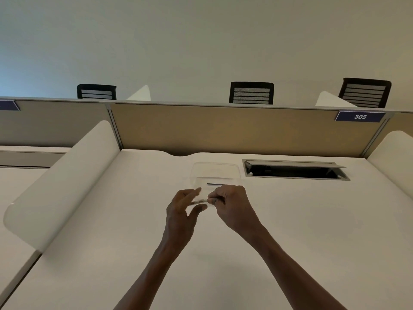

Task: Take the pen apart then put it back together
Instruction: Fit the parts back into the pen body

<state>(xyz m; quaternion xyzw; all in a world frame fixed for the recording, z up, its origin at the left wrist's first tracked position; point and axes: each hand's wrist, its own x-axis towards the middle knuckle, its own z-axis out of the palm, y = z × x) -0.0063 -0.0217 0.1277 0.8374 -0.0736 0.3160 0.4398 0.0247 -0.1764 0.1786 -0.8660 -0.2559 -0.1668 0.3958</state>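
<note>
Both my hands meet above the white desk (pixel 290 220), holding a thin pen (pixel 199 201) between them. My left hand (pixel 182 211) pinches its left part between thumb and fingers. My right hand (pixel 232 206) grips the right end with curled fingers, which hide most of that part. Just behind my hands stands a clear plastic container (pixel 215 170). A slim dark pen part (pixel 214 184) lies inside it near the front wall.
An open cable hatch (pixel 295 170) is sunk into the desk at the back right. White curved side dividers (pixel 67 186) flank the desk, and a tan partition (pixel 234 128) with a label reading 305 closes the back. Black chairs stand beyond it.
</note>
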